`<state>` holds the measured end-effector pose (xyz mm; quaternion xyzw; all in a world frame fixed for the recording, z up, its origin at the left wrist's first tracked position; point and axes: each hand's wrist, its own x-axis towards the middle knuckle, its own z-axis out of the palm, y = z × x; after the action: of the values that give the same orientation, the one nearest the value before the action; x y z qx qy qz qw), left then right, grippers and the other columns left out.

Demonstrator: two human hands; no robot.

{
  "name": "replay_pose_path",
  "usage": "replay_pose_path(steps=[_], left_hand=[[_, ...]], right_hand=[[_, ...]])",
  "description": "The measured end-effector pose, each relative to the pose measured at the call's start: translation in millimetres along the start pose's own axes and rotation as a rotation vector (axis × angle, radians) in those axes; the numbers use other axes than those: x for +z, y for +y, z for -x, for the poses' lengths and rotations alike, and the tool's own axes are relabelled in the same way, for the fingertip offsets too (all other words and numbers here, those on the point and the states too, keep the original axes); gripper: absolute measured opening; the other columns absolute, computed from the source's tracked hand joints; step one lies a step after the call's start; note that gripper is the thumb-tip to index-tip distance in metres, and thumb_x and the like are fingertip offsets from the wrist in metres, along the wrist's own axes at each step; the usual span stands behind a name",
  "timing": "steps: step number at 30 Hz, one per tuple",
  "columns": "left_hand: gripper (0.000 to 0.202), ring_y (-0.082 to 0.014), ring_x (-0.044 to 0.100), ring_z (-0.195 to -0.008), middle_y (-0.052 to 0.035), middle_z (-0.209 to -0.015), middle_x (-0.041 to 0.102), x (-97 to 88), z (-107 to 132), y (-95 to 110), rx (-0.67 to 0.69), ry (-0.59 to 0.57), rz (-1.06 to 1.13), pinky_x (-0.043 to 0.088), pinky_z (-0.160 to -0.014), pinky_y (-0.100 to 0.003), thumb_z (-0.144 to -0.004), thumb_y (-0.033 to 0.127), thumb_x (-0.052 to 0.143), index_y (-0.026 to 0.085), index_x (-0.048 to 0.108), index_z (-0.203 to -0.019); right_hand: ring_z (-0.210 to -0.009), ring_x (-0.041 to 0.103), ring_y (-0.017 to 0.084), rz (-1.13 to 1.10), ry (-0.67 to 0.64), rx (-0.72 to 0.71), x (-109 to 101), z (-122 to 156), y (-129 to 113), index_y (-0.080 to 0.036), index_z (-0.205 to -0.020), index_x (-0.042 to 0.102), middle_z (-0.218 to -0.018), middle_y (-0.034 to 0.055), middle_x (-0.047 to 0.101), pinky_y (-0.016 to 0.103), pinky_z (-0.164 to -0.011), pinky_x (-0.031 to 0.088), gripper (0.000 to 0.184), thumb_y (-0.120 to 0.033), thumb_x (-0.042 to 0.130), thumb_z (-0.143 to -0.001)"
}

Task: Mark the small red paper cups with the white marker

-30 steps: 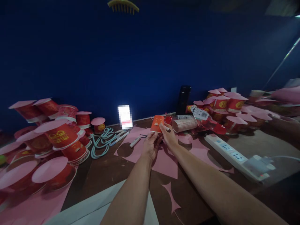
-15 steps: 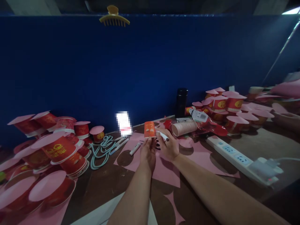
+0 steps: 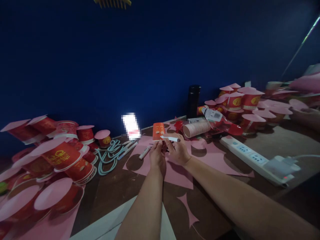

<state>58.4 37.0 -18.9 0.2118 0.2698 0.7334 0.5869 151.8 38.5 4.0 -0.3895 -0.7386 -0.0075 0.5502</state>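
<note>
My left hand [image 3: 157, 156] grips a small orange-red paper cup [image 3: 157, 128] by its lower end, where a white rim shows. Dark and pale marks, like drawn eyes, are on the cup's side. Closed around a white marker [image 3: 172, 138] is my right hand [image 3: 180, 152], just to the right. The marker's tip points left and is at the cup's lower right face; whether it touches, I cannot tell. Beneath both hands lies a pink paper sheet [image 3: 180, 175] with round cut-outs. Another capped marker [image 3: 144, 152] rests left of my left hand.
Red cups with pink paper discs [image 3: 60, 155] are piled at left, more [image 3: 235, 101] at right. Behind are a lit phone [image 3: 131, 126], a coiled cable [image 3: 110, 158], a black bottle [image 3: 193, 101] and stacked cups [image 3: 197, 129]. A power strip [image 3: 250, 156] lies at right.
The marker has swung left, its tip moving from beside the cup to in front of its face. The whole scene sits higher in the picture, as my view has tilted down.
</note>
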Motion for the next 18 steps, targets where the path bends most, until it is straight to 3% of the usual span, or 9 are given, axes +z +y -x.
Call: replay_pose_path(steps=[18], left_hand=[[0.016, -0.01, 0.064, -0.074, -0.003, -0.078, 0.068, -0.3, 1.5, 1.7, 0.006, -0.008, -0.046, 0.048, -0.076, -0.022, -0.068, 0.022, 0.077, 0.013, 0.068, -0.077]], right_hand=[[-0.093, 0.064, 0.02, 0.029, 0.035, -0.01, 0.5, 0.9, -1.4, -0.023, -0.103, 0.065, -0.098, 0.0062, 0.072, 0.039, -0.09, 0.042, 0.023, -0.033, 0.047, -0.095]])
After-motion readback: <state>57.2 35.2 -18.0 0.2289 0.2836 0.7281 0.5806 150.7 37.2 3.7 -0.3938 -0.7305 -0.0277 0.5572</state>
